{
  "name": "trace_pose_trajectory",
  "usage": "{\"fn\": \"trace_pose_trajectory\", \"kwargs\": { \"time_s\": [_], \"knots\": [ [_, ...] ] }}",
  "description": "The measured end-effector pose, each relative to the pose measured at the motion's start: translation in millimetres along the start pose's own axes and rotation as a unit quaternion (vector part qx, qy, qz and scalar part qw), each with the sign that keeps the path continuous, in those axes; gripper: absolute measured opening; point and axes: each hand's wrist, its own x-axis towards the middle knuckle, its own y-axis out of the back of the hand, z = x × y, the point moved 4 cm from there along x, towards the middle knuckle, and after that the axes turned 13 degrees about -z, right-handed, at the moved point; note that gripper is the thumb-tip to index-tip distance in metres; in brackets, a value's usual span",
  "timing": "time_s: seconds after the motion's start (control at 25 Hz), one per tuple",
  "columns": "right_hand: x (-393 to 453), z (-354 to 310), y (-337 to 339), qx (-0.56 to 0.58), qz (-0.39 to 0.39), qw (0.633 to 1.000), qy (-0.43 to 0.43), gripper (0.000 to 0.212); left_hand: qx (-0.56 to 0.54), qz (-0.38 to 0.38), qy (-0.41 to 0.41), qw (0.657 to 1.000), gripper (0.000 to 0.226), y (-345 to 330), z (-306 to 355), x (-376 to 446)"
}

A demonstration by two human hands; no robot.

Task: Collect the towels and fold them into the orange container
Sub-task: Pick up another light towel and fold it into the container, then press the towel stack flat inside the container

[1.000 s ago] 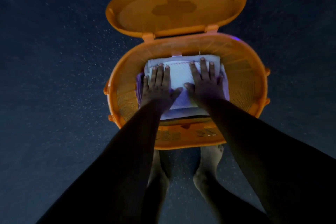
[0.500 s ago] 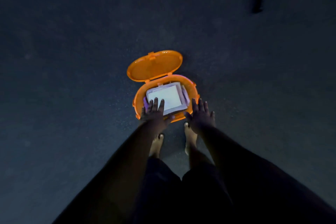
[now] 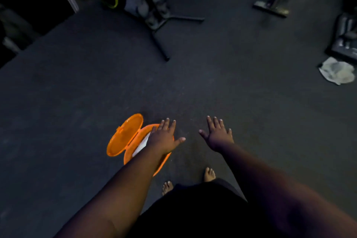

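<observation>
Both hands hang released, fingers spread: left hand [image 3: 164,138] over the open orange container [image 3: 133,142] lower left, right hand [image 3: 218,134] beside; crumpled towel [image 3: 337,70] far right.

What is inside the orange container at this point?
A white folded towel shows inside the orange container, lid open. The left hand and forearm cover most of the interior, so anything more is hidden.

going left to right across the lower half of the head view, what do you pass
open orange lid → orange container → left hand → right hand → crumpled pale towel lying on the floor at the far right
</observation>
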Motion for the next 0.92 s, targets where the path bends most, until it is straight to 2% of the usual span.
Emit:
{"fn": "trace_pose_trajectory", "kwargs": {
  "time_s": [0.28,0.52,0.72,0.92],
  "knots": [
    [-62.9,131.8,93.7,0.107,0.124,0.984,-0.072,0.085,0.131,0.053,-0.104,0.985,0.095,92.6,170.5,18.0],
    [-114.2,290.2,183.5,0.148,0.217,0.957,-0.125,0.086,0.189,0.124,-0.18,0.957,0.095,156.1,365.4,29.0],
    [-150.1,405.7,241.0,0.157,0.255,0.94,-0.162,0.087,0.207,0.144,-0.226,0.941,0.095,183.8,503.5,43.3],
    [-159.4,490.2,283.6,0.169,0.269,0.927,-0.198,0.087,0.228,0.134,-0.261,0.928,0.096,207.2,603.3,72.2]
  ]
}}
